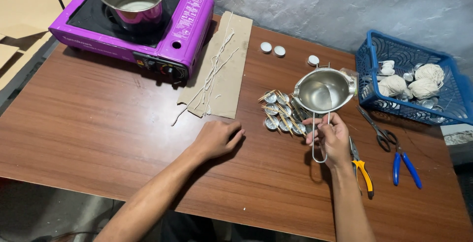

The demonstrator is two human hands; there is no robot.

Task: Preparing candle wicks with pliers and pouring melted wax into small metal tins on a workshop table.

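Both forearms are reaching in from the near edge of the wooden table (98,123). Left hand (217,138) is resting on the tabletop, fingers loosely curled, holding nothing. Right hand (331,136) is gripping the wire handle of a steel pouring pot (322,90), keeping it raised just above a cluster of small tin cups with wicks propped by sticks (281,111). Judged step: positioning for a pour. Next move is calling for a steady, slow tilt with the spout aligned over one cup.
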